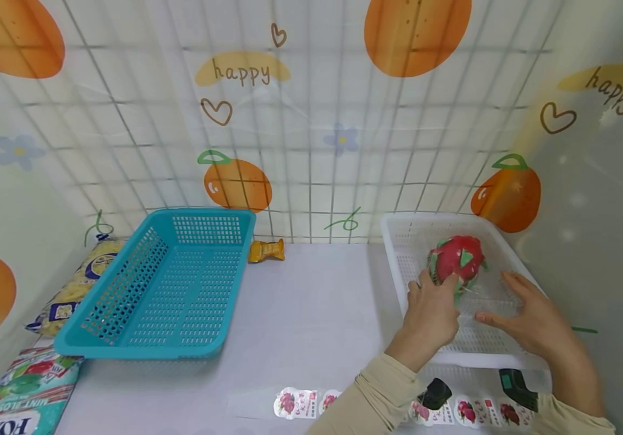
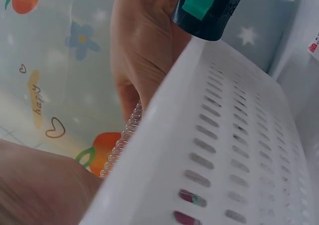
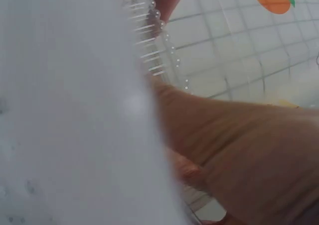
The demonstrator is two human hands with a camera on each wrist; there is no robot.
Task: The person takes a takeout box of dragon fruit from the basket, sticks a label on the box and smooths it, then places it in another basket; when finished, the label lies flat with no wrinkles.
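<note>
A red dragon fruit [image 1: 457, 258] with green scales lies in the white perforated basket [image 1: 398, 241] at the right of the table. My left hand [image 1: 432, 309] reaches into the basket, and its fingers curl against the fruit's lower left side. My right hand [image 1: 529, 320] is just right of the fruit, fingers stretched out over a clear ribbed plastic piece [image 2: 122, 143] inside the basket. The left wrist view shows the basket's white wall [image 2: 224, 150] close up, with the right hand [image 2: 144, 51] above it. The right wrist view is mostly blur and skin.
An empty teal basket [image 1: 164, 284] stands at the left centre, with a yellow clip [image 1: 266, 250] behind it. A pasta bag [image 1: 72, 290] and a FOXS mint bag [image 1: 23, 393] lie at the far left. A strip of fruit stickers [image 1: 303, 403] runs along the front edge.
</note>
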